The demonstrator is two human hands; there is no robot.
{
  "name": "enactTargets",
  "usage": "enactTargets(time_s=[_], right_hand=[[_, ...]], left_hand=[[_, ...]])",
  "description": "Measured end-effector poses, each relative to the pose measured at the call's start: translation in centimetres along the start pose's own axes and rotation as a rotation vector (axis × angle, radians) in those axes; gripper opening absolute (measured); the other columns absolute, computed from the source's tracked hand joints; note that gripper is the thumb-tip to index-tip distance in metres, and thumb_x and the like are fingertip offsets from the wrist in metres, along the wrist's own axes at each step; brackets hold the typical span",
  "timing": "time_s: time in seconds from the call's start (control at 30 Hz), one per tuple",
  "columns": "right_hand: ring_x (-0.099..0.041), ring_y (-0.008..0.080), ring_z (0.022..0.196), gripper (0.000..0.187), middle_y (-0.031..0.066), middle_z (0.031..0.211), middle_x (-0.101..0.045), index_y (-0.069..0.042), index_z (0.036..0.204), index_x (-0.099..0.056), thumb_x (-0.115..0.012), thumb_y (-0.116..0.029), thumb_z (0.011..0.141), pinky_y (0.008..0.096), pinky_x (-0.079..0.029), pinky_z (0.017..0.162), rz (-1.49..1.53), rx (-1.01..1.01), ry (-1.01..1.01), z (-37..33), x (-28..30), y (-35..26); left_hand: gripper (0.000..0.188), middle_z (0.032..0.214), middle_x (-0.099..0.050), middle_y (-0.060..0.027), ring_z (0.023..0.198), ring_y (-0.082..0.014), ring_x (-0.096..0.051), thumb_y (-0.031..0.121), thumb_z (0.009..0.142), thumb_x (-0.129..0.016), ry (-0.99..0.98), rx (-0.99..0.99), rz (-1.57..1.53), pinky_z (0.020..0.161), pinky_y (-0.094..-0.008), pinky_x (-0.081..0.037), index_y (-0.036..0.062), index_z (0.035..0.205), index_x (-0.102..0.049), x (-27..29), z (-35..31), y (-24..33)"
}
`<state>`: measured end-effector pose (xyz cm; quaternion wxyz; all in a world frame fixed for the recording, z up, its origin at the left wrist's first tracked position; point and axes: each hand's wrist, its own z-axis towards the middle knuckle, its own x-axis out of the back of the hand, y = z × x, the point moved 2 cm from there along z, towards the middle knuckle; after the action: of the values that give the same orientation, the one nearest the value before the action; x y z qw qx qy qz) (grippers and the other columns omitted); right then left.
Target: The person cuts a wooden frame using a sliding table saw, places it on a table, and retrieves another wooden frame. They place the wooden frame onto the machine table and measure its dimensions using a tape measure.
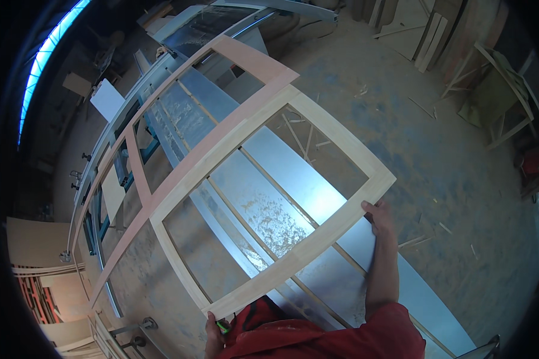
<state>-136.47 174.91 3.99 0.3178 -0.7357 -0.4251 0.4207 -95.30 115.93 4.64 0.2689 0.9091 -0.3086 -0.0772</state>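
My left hand [214, 332] grips the near left corner of a pale wooden frame [299, 256], and a small green thing [223, 326] shows beside its fingers, too little of it to name. Further right, my right hand [379, 216] is closed round the near rail close to the right corner, thumb on top. The frame is a four-sided, slightly bowed open rectangle. Its far rail lies along the edge of a longer pinkish wooden frame [245, 57] with a crosspiece. Both frames extend over a silvery metal machine table [323, 173] with dark grooves and sawdust on it.
Beyond the pinkish frame runs a machine rail with clamps and knobs [85, 157]. Boards [437, 36] lean at the far right, near a wooden stand [503, 96]. Offcuts [422, 107] and dust are scattered on the floor. Stacked panels [66, 293] stand at the left.
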Motion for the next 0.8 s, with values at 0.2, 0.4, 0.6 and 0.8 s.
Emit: enactTargets(time_s=[0.2,0.4,0.6,0.8], right_hand=[[-0.071,0.0240,0.092,0.047,0.0133,0.104,-0.072,0.006,0.121,-0.064,-0.080,-0.015,0.081,0.0370,-0.056,0.086,0.019,0.012,-0.030,0.01,-0.09,0.04],[-0.071,0.0239,0.093,0.046,0.0133,0.105,-0.072,0.005,0.121,-0.064,-0.079,-0.014,0.082,0.0370,-0.055,0.087,0.021,-0.006,-0.032,0.13,0.06,0.24],[-0.070,0.0242,0.096,0.045,0.0130,0.108,-0.072,0.005,0.121,-0.064,-0.078,-0.013,0.083,0.0375,-0.055,0.088,0.018,-0.005,-0.030,-0.05,-0.10,0.02],[-0.070,0.0242,0.096,0.045,0.0131,0.108,-0.072,0.005,0.120,-0.064,-0.078,-0.013,0.082,0.0376,-0.055,0.089,0.021,-0.014,-0.026,0.06,0.02,0.10]], left_hand=[[0.055,0.073,-0.058,-0.0060,0.058,-0.0219,-0.059,0.061,0.103,-0.045,0.011,0.013,-0.012,0.052,-0.0389,-0.053,0.0076,0.106,-0.058,-0.05,-0.20,0.11],[0.055,0.070,-0.057,-0.0061,0.057,-0.0211,-0.059,0.061,0.103,-0.045,0.024,-0.004,0.013,0.052,-0.0386,-0.053,0.0072,0.103,-0.059,-0.32,-0.30,0.07],[0.056,0.070,-0.057,-0.0065,0.057,-0.0220,-0.059,0.061,0.103,-0.044,0.054,-0.010,0.016,0.052,-0.0390,-0.053,0.0068,0.103,-0.058,-0.82,-0.81,0.23],[0.056,0.071,-0.057,-0.0070,0.057,-0.0232,-0.059,0.061,0.103,-0.045,0.085,-0.025,0.025,0.052,-0.0395,-0.053,0.0063,0.104,-0.057,-0.81,-0.80,0.17]])
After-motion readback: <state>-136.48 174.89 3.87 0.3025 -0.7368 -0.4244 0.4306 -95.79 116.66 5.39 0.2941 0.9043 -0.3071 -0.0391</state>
